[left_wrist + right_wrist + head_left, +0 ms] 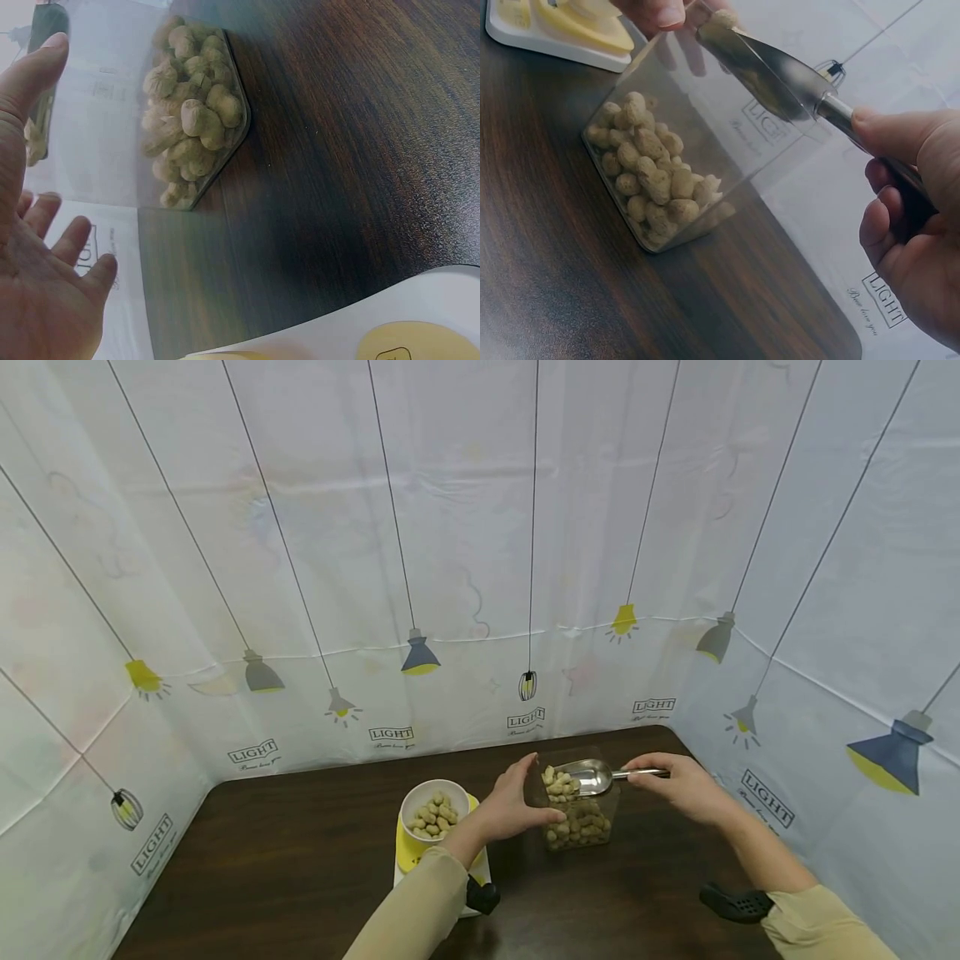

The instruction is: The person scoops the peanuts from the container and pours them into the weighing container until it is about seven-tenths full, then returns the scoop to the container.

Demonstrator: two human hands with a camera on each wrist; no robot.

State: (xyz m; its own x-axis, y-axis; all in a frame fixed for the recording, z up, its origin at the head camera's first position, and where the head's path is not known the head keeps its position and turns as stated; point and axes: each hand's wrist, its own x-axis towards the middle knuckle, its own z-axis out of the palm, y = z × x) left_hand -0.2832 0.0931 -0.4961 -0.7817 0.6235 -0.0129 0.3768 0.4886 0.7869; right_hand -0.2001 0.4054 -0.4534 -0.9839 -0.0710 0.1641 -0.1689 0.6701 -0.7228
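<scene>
In the head view my right hand (687, 787) grips the handle of a metal scoop (595, 777), which is laden with peanuts (560, 785) and lies across the mouth of a clear container (613, 812). My left hand (501, 808) holds the container's left side near the rim, thumb at the front and fingers reaching behind. More peanuts (191, 112) fill the lower part of the container. Through its wall in the right wrist view, fingers of the left hand show beyond, and the scoop (780, 75) tilts over the rim.
Left of the container, a white bowl (406, 802) of peanuts stands on a yellow and white kitchen scale (406, 853), partly hidden by my left forearm. The dark wooden table (285, 852) meets a white curtain (465, 568) printed with lamps at its back and sides.
</scene>
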